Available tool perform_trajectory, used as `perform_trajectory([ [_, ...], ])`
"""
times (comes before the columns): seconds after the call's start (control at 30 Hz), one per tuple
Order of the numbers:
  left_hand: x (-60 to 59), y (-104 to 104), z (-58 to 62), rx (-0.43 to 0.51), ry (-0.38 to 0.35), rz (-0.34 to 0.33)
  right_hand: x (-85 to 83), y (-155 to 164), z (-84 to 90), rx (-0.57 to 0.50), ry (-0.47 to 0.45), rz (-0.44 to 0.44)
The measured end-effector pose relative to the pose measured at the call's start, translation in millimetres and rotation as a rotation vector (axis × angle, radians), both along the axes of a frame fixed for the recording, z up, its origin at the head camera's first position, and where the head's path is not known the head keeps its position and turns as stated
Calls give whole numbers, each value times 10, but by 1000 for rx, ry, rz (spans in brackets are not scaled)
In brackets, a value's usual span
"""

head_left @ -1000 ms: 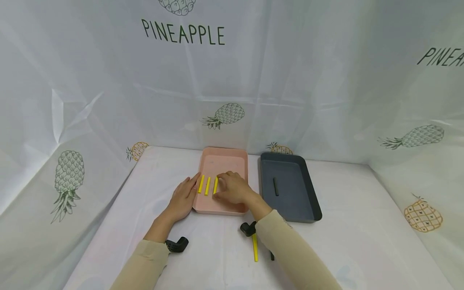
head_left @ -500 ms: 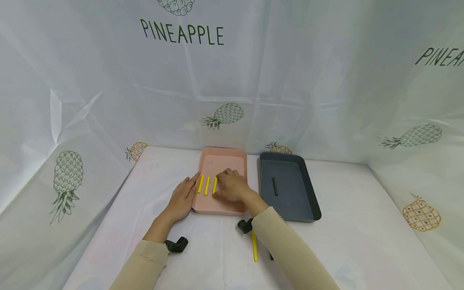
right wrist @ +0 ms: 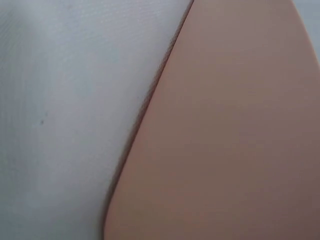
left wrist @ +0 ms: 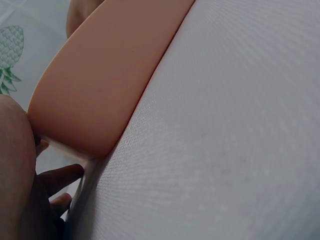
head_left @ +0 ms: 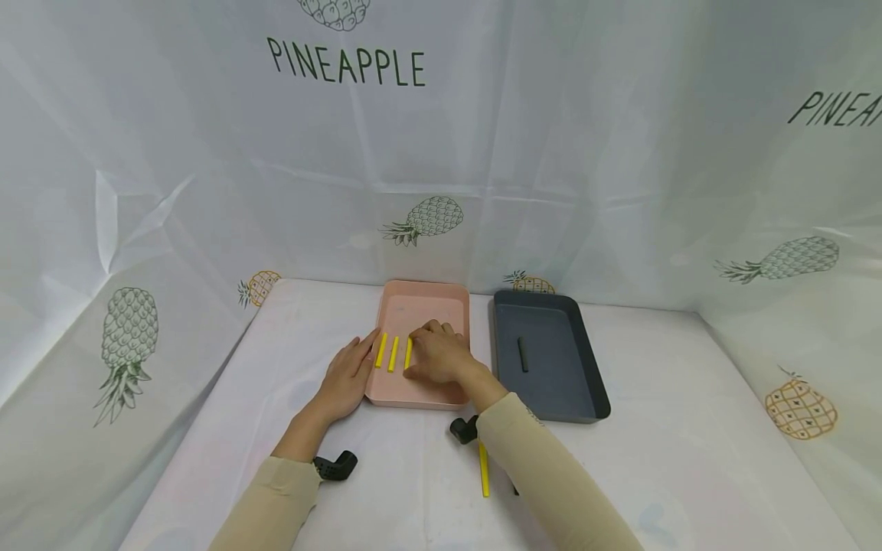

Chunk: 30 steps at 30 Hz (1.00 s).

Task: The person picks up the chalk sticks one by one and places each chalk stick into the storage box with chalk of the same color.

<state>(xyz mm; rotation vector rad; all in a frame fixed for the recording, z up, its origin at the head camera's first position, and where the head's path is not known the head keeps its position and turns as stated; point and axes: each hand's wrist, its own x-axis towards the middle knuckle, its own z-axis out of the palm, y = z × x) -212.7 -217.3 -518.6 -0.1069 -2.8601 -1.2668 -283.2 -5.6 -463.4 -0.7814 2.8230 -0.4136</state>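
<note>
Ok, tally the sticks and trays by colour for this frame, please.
Yellow sticks: 4, three in the pink tray and one on the table
Black sticks: 1, in the dark tray
Pink trays: 1
Dark grey trays: 1
Total: 7
</note>
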Motion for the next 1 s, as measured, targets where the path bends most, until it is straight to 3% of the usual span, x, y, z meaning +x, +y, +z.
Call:
perform_trajectory([
  [1.0, 5, 3, 11, -6, -18, -2, 6, 0, -10, -17, -9, -24],
])
